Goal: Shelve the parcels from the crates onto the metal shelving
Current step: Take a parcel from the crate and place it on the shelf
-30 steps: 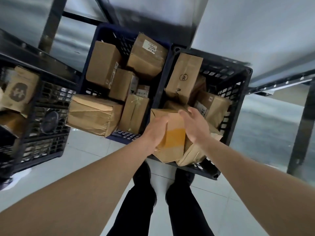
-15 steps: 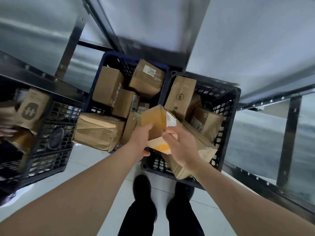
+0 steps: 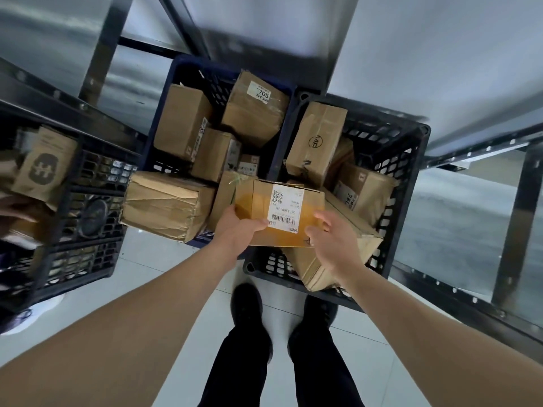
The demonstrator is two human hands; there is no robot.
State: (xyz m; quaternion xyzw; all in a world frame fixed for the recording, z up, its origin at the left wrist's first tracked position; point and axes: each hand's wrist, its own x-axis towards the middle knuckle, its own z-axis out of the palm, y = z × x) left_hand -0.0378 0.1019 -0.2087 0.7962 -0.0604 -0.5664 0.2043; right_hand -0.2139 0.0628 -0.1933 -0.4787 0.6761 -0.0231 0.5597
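Left hand [image 3: 238, 230] grips the small box [image 3: 258, 207] at its near left corner, thumb on top. Right hand [image 3: 338, 245], fingers spread loose, touches its right edge. That box hangs above the black crate's [image 3: 411, 177] near rim, at 12 o'clock from the shoes [image 3: 246, 306]. Bare white floor [image 3: 164, 265] lies at 9 o'clock.

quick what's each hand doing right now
Left hand: grips the labelled parcel.
Right hand: open, fingers loose at the parcel's right end.

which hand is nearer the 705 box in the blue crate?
Left. The left hand grips the labelled parcel below the 705 box; the right hand sits farther right, over the black crate.
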